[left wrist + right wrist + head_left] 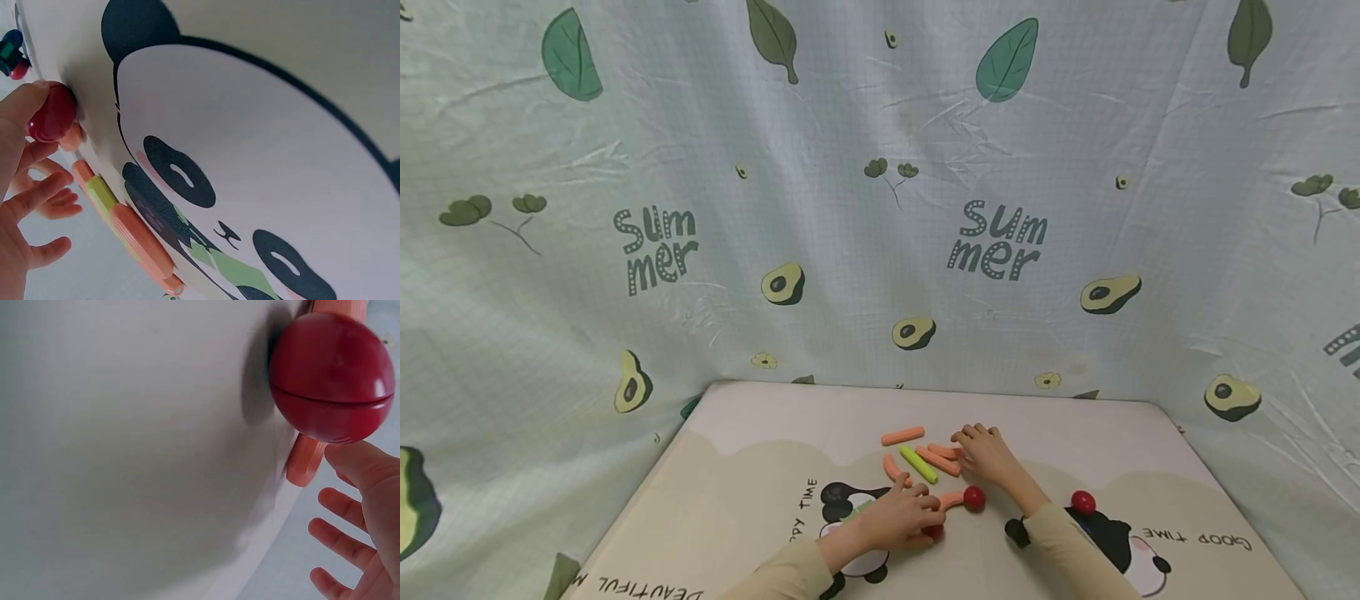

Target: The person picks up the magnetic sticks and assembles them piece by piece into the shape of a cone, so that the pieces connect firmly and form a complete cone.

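Across the table (737, 483): red balls and short sticks, loose; clock read in the head view, green stick (918, 464) as centre.
Left hand (895, 517): seven o'clock; thumb and one finger curled about the held ball (54, 112), other fingers spread.
Ball in fingers: between five and six o'clock; lifted or resting, cannot tell.
Near ball (974, 498): four o'clock, unheld; curved stick (951, 500) meets it on its nine o'clock side, joined or merely touching unclear.
Far ball (1083, 502): between three and four, well apart, on the animal print (1108, 537).
Orange sticks: straight stick (902, 436) at eleven, bent stick (895, 471) near nine, close pair (937, 461) at three.
Right hand (988, 454): three o'clock, at that pair's outer end; three fingers spread, thumb tip by a stick's end. Any pinch hidden; cannot tell.
Balls, progress: one in hand, two lying free.
Sticks, progress: mixed angles, no settled order. Judged an early stage, most pieces left to handle.
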### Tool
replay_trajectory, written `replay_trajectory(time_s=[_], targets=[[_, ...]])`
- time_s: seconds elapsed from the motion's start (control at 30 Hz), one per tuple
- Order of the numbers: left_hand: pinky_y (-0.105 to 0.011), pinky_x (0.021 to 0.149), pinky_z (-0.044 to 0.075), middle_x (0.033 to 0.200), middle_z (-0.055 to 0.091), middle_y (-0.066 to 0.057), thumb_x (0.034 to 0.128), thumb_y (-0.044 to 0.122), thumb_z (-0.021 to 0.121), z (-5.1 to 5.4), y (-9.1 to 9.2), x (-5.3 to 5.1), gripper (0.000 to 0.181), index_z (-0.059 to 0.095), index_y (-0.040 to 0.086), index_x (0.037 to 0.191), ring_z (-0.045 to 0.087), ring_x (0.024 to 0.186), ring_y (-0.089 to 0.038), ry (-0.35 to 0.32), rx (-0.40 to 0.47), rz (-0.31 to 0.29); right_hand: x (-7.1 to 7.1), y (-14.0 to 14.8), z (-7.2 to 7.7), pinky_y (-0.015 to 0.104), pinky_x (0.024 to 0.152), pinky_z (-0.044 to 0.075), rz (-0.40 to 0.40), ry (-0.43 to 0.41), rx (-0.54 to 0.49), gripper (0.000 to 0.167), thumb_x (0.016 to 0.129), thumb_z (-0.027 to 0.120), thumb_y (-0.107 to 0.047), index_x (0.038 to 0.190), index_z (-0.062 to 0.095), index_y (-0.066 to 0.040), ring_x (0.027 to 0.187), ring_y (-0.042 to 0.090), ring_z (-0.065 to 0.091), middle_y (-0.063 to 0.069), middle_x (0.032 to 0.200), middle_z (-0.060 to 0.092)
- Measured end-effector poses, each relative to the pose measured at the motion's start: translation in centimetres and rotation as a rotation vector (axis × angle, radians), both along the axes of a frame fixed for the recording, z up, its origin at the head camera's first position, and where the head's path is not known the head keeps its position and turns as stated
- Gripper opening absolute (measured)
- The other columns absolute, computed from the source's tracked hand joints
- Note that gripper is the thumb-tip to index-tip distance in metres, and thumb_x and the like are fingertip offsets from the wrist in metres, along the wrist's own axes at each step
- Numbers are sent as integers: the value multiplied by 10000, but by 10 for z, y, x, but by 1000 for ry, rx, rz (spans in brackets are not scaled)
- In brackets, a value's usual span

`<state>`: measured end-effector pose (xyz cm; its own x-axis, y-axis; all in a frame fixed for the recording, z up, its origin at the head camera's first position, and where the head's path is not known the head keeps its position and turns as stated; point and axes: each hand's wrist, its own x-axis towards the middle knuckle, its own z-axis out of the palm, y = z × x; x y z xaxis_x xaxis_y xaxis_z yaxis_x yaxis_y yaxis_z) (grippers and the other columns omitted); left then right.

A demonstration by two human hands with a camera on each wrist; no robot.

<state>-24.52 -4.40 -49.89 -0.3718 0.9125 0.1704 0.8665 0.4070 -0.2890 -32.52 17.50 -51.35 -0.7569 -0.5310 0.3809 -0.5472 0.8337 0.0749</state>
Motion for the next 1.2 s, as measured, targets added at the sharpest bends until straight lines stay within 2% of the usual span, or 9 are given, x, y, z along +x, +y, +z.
replay_trajectory(time_s=[0.1, 0.33, 0.67, 0.9, 1.2], targets=[[-360, 823, 386, 1029, 578, 111, 842, 431, 548, 2, 0, 0, 254, 542, 293, 1055, 492, 930, -81, -11, -8, 2, -4, -1, 0, 414, 689, 389, 9, -25, 7, 171, 794, 653, -241, 938, 606, -162, 830, 199, 513, -1, 877, 573], [-353, 819, 388, 1038, 577, 116, 846, 414, 550, 3, 0, 2, 243, 545, 296, 1059, 490, 924, -80, -43, -7, 6, -7, -5, 4, 466, 740, 382, 0, -156, 35, 193, 806, 636, -252, 967, 607, -150, 876, 238, 520, 25, 897, 572], [-360, 824, 380, 1040, 575, 120, 832, 422, 564, 1, 1, 2, 259, 540, 303, 1060, 487, 927, -78, -29, -7, 14, -10, -5, 0, 412, 695, 367, 14, -140, 63, 95, 814, 621, -233, 894, 627, -182, 809, 200, 505, 1, 833, 568], [-341, 806, 371, 1012, 572, 124, 828, 422, 569, 2, 1, 1, 246, 549, 304, 1043, 490, 912, -77, -27, 3, 7, -10, 1, -1, 425, 685, 387, -13, -134, 52, 111, 764, 665, -185, 866, 622, -175, 798, 205, 509, 4, 802, 555], [-347, 808, 381, 987, 576, 121, 830, 407, 575, 2, 2, 2, 216, 553, 302, 1018, 488, 893, -72, -40, 14, 6, -9, 7, -1, 425, 707, 378, -89, -224, 46, 138, 751, 653, -142, 883, 616, -159, 805, 206, 501, 12, 811, 539]])
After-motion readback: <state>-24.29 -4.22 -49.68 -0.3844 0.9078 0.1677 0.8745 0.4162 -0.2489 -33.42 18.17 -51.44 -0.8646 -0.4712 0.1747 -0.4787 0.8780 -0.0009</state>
